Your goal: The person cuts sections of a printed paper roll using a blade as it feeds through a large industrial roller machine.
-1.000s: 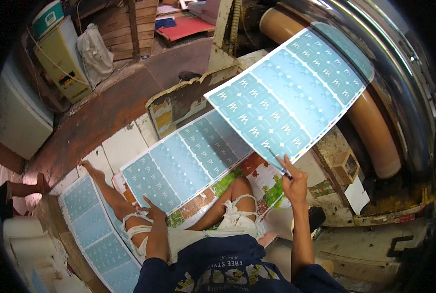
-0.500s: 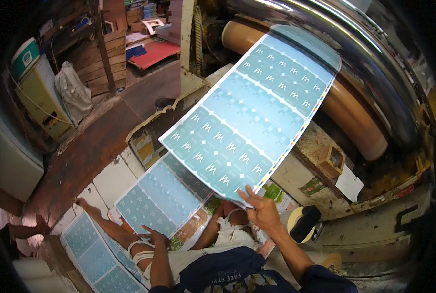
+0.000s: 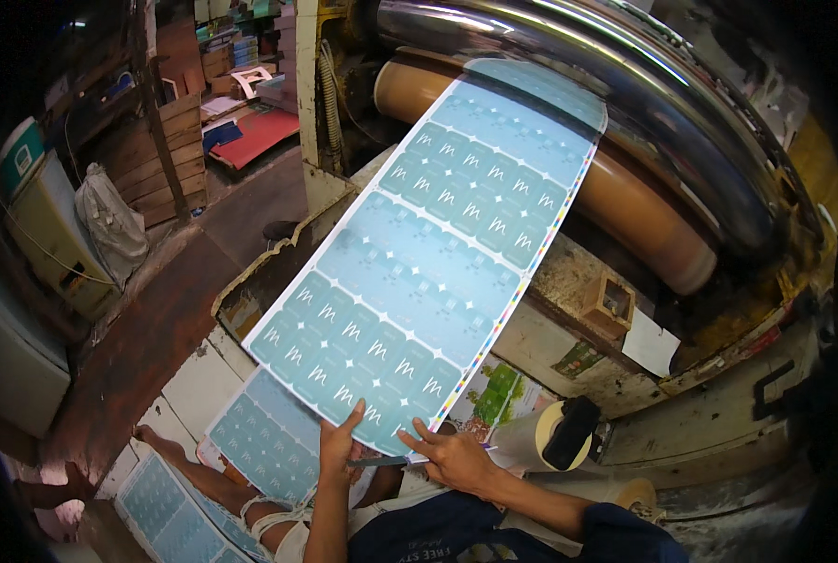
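A long teal and pale-blue printed sheet (image 3: pixel 417 246) slopes down toward me from between the machine's rollers. My left hand (image 3: pixel 337 452) is closed at its near edge, thumb on top and the other fingers partly hidden beneath. Close by on the right, my right hand (image 3: pixel 454 460) pinches the near right corner, with fingertips over the printed face. Between the hands, just under the edge, shows a thin dark flat strip (image 3: pixel 380 461), perhaps a blade; which hand has it, I cannot tell. Below lies another printed sheet (image 3: pixel 264 441) of the same pattern.
A shiny metal roller (image 3: pixel 532 33) and a brown roller (image 3: pixel 668 220) span the upper right. On the machine ledge sit a small wooden box (image 3: pixel 609 305) and white paper (image 3: pixel 651 342). More printed sheets (image 3: pixel 170 507) lie lower left, beside a person's bare leg (image 3: pixel 194 464).
My left hand has risen from the lower sheet to the hanging sheet's edge. My right hand has moved down and left with the sheet, and more of it shows out of the rollers.
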Action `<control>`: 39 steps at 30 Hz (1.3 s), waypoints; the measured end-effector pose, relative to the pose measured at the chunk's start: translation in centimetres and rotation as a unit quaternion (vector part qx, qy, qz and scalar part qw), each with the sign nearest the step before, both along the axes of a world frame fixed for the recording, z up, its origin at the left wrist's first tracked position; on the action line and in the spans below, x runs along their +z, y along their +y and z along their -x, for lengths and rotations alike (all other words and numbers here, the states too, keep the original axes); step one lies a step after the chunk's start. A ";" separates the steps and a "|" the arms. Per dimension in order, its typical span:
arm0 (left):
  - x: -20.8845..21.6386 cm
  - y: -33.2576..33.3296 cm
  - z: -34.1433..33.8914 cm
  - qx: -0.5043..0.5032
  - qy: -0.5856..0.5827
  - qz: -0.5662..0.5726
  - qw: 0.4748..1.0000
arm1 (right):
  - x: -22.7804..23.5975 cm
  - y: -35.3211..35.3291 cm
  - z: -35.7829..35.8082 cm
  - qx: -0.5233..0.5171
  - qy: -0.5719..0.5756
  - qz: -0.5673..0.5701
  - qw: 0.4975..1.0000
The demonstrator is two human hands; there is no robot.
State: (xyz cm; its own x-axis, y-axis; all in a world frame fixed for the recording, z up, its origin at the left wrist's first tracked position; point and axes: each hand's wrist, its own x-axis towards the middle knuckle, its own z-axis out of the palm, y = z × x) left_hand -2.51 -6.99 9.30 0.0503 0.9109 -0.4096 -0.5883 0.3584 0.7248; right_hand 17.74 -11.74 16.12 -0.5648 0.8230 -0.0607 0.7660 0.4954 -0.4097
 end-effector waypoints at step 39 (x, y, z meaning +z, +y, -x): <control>-9.7 -17.5 18.3 0.132 0.219 -0.037 0.966 | 1.3 25.4 -24.5 -0.426 0.376 -0.260 0.781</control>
